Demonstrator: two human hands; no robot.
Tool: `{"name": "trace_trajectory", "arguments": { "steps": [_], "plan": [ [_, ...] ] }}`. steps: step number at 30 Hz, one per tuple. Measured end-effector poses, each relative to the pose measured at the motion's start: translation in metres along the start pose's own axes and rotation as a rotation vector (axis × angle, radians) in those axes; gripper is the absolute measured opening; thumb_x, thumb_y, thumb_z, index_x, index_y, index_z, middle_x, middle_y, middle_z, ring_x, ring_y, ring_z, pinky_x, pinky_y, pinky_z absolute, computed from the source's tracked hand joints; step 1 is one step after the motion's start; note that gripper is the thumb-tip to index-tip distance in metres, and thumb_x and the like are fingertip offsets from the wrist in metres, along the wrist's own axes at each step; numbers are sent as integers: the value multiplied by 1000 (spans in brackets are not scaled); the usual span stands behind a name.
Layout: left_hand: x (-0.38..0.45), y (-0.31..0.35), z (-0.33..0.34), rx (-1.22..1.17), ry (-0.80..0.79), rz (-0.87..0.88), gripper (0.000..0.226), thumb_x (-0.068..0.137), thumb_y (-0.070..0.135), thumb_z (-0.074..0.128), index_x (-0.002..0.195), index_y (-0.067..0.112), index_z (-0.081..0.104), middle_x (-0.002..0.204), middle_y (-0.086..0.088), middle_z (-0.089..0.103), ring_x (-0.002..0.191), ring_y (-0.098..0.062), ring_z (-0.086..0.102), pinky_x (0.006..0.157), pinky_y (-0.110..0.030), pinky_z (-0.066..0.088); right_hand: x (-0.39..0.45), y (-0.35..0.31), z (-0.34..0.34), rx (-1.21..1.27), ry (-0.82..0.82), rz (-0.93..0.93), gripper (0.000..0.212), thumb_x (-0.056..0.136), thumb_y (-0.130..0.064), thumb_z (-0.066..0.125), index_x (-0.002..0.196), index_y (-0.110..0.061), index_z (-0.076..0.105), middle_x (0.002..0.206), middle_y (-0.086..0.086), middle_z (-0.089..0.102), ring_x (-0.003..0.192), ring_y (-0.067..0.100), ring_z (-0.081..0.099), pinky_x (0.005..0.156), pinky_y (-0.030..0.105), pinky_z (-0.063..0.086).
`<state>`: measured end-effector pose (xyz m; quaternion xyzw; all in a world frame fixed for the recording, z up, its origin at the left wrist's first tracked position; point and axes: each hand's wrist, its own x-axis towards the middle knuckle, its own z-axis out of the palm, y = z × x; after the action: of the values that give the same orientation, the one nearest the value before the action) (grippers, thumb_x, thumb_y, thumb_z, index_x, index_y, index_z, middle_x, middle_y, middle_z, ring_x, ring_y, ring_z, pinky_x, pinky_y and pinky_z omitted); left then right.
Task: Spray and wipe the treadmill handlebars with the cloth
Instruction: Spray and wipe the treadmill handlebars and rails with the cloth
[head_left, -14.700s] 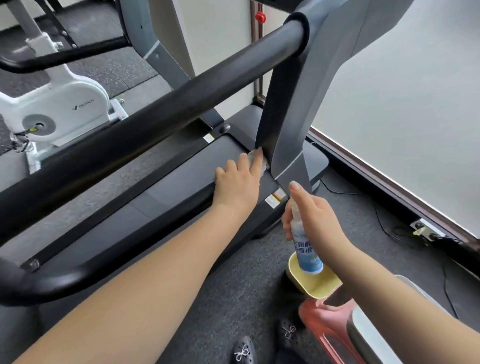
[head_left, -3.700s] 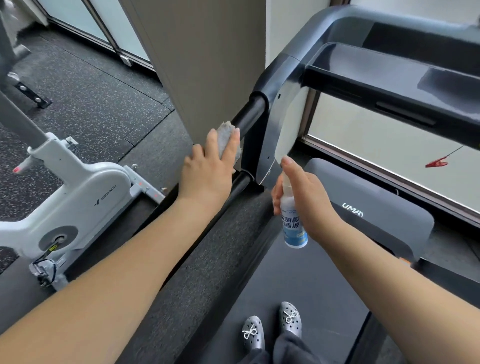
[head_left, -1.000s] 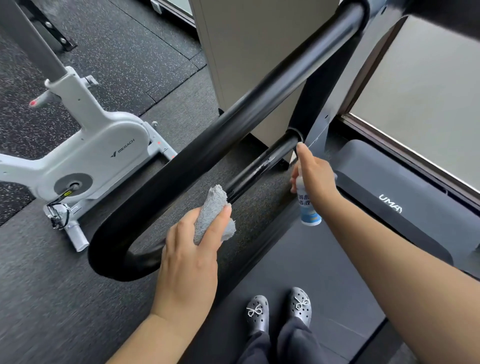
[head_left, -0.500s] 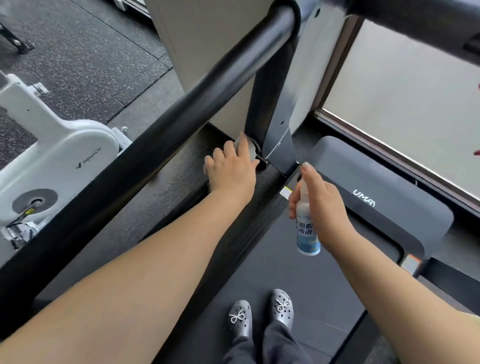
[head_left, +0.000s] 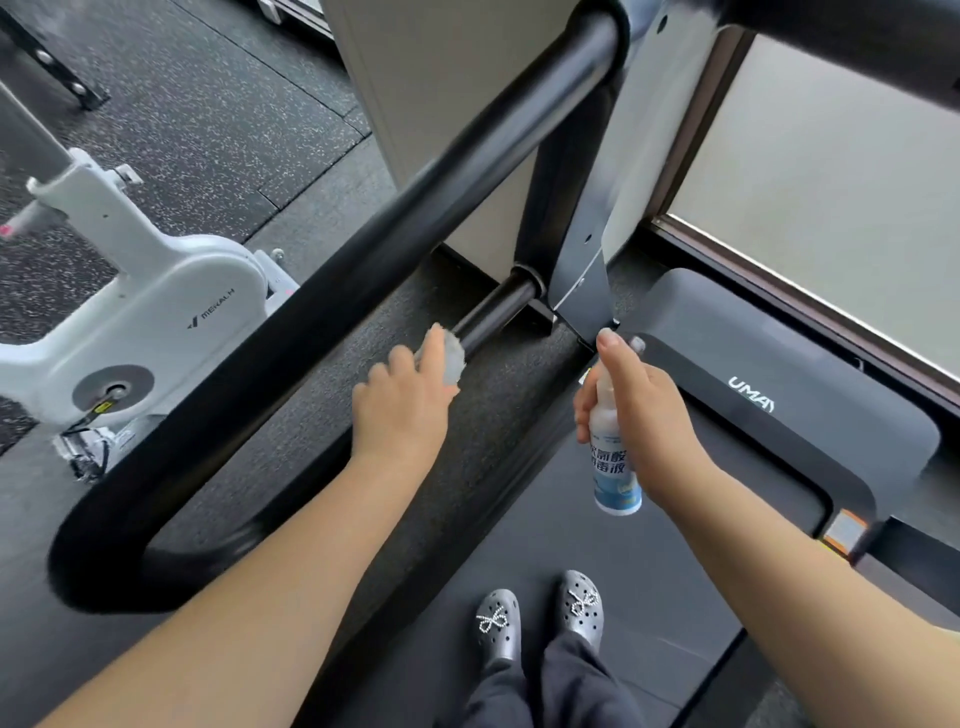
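Note:
The treadmill's black left handlebar (head_left: 363, 249) loops from the upright down to a thinner lower bar (head_left: 493, 312). My left hand (head_left: 400, 405) presses a small grey cloth (head_left: 451, 356) against that lower bar, a short way back from its joint with the upright. My right hand (head_left: 644, 421) holds a white and blue spray bottle (head_left: 613, 467) upright over the belt, index finger on the nozzle, which points toward the base of the upright.
A white exercise bike (head_left: 156, 322) stands on the speckled floor to the left. The grey motor cover (head_left: 779, 410) lies ahead on the right, a frosted window (head_left: 831, 182) behind it. My feet in grey clogs (head_left: 540, 618) stand on the belt.
My left hand with the cloth has slid back along the lower bar, away from the upright joint. The right hand with the bottle has stayed near the upright's base.

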<state>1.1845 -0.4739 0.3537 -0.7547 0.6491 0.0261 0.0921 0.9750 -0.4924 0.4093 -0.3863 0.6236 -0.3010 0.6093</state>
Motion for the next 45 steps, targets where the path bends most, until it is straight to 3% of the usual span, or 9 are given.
{"name": "trace_trajectory", "arguments": {
  "steps": [8, 12, 15, 19, 24, 27, 37, 41, 45],
  "plan": [
    [-97, -78, 7, 108, -70, -98, 77, 84, 43, 61, 148, 19, 25, 98, -12, 54, 76, -30, 55, 60, -43, 45, -15, 6, 27, 35, -56, 8, 57, 94, -47, 44, 56, -6, 49, 58, 14, 57, 46, 23, 53, 55, 26, 46],
    [-118, -90, 8, 180, -37, -131, 81, 72, 35, 77, 141, 12, 42, 84, -18, 55, 62, -34, 52, 51, -41, 40, -20, 8, 34, 32, -59, 36, 56, 94, -48, 45, 54, -8, 48, 57, 12, 57, 49, 25, 54, 61, 30, 47],
    [-117, -89, 11, 174, -12, -133, 77, 75, 35, 74, 141, 10, 42, 84, -19, 55, 62, -35, 53, 52, -41, 40, -21, 9, 33, 37, -64, 32, 57, 93, -48, 45, 53, -8, 48, 55, 9, 57, 49, 25, 54, 59, 29, 47],
    [-100, -75, 15, 107, 17, -132, 74, 79, 36, 70, 139, 6, 40, 94, -20, 57, 72, -38, 57, 58, -45, 45, -17, 11, 27, 40, -63, 33, 57, 94, -48, 44, 52, -10, 48, 54, 9, 57, 48, 24, 53, 57, 28, 46],
    [-44, -26, 3, 18, -14, -91, 69, 93, 44, 47, 146, 12, 18, 120, -17, 50, 98, -34, 54, 77, -44, 44, -7, 12, 18, 37, -68, 28, 58, 91, -52, 44, 50, -11, 49, 52, 7, 58, 48, 24, 54, 59, 30, 46],
    [0, 10, -3, -41, -9, -58, 67, 95, 43, 43, 146, 11, 14, 127, -18, 46, 106, -34, 51, 83, -45, 45, 2, 11, 8, 41, -58, 19, 58, 91, -51, 44, 50, -10, 49, 52, 8, 57, 48, 24, 54, 59, 31, 45],
    [104, 95, -3, -86, -56, -53, 70, 95, 37, 48, 148, 6, 14, 132, -19, 44, 112, -37, 48, 86, -52, 46, 18, 10, -24, 32, -55, -17, 56, 80, -56, 44, 49, -10, 50, 51, 7, 57, 45, 20, 54, 48, 23, 45],
    [103, 93, -2, -62, -15, -29, 70, 94, 35, 51, 147, 6, 16, 127, -17, 46, 108, -36, 50, 80, -46, 45, 12, 8, -28, 38, -62, -35, 56, 80, -55, 44, 50, -9, 50, 51, 8, 56, 47, 21, 54, 49, 25, 45],
    [73, 72, -2, 51, -23, 26, 77, 92, 28, 53, 150, 13, 5, 120, -20, 47, 98, -34, 53, 71, -44, 47, 0, 5, -27, 45, -90, -60, 56, 81, -55, 43, 47, -10, 50, 52, 11, 56, 47, 22, 53, 51, 26, 45]
  ]
}}
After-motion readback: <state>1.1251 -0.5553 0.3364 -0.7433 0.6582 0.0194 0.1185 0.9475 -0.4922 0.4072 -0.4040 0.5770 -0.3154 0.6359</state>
